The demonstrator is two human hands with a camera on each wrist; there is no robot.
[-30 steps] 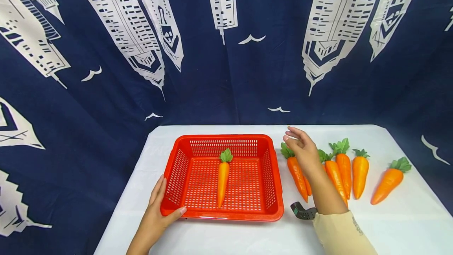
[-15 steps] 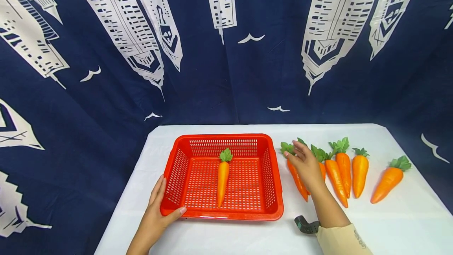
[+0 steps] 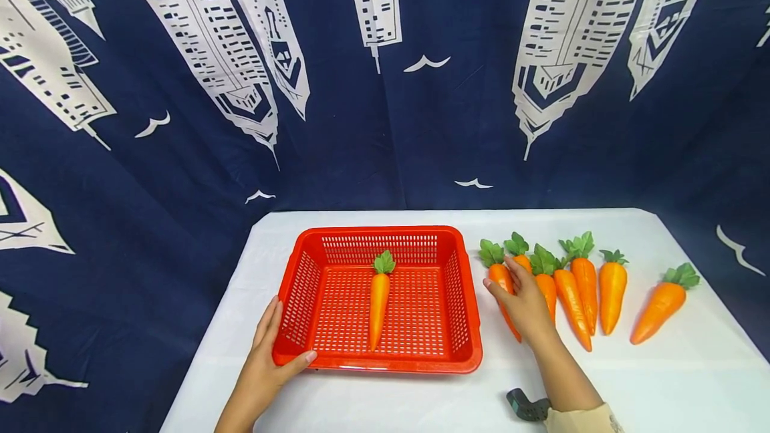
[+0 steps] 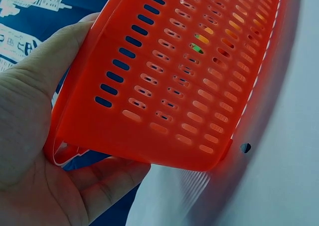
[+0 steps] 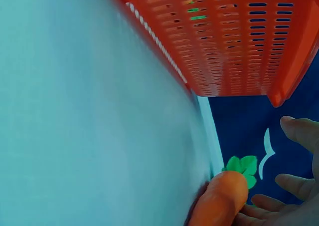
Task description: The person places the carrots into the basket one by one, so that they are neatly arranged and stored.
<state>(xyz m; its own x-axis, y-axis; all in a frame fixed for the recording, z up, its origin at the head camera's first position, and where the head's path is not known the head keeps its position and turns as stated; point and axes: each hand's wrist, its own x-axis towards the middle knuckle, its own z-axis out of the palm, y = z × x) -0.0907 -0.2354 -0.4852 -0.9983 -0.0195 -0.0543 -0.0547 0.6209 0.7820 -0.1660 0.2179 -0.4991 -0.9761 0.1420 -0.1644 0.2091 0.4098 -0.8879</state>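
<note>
Our left hand point(image 3: 265, 359) grips the basket point(image 3: 313, 361) corner at seven o'clock; right hand point(image 3: 525, 298), fingers seemingly loosely spread, rests on a carrot point(image 3: 499, 277).

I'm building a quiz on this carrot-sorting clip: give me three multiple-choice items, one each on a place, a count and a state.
1. Where does the left hand grip the red basket?
A. its near left corner
B. its far rim
C. its right wall

2. How many carrots lie inside the basket?
A. none
B. one
C. three

3. The right hand is:
A. flat on bare cloth
B. raised above the basket
C. on the row of carrots

Answers: 1 A, thumb on the near rim at that corner. 2 B, a single carrot lies on its floor. 3 C, fingers rest on the leftmost carrots.
</note>
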